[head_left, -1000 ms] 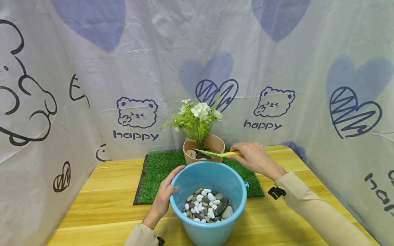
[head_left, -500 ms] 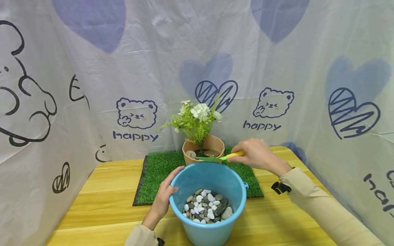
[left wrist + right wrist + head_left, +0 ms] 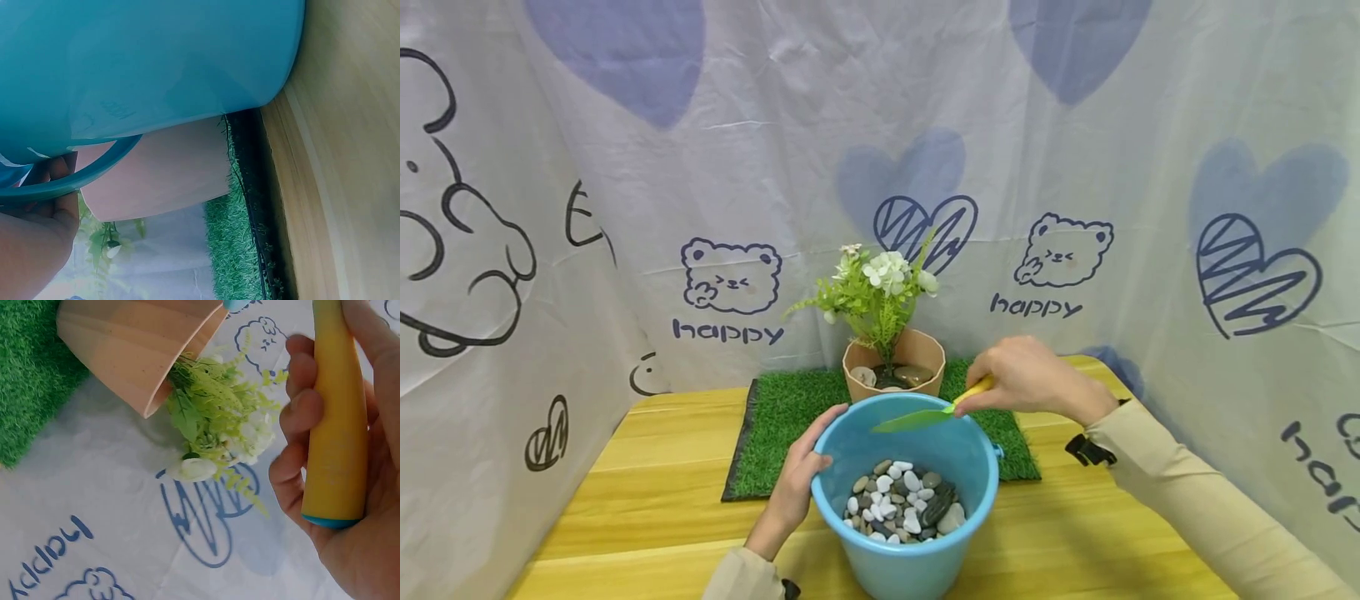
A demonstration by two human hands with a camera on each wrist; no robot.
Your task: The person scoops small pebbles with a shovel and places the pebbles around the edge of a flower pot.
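My left hand (image 3: pixel 796 477) grips the left rim of a light blue bucket (image 3: pixel 910 575), thumb over the edge; the bucket's handle (image 3: pixel 94 175) hangs beside that hand in the left wrist view. White, grey and brown pebbles (image 3: pixel 887 504) lie in the bucket. My right hand (image 3: pixel 1026 379) holds a garden trowel by its yellow handle (image 3: pixel 337 425), fingers wrapped round it. The trowel's green blade (image 3: pixel 913 420) points left over the far part of the bucket's mouth. Behind the bucket stands a peach flowerpot (image 3: pixel 931 354) with a white-flowered plant (image 3: pixel 883 292) and a few stones inside.
Under the pot lies a green artificial grass mat (image 3: pixel 790 425) on the wooden table (image 3: pixel 647 483). A printed cloth (image 3: pixel 820 125) hangs behind and at both sides. The bucket stands at the near side of the mat.
The trowel has come from inside the flowerpot, over its near rim, toward me to above the bucket. Stones in the pot show more plainly. My left hand keeps its grip on the rim.
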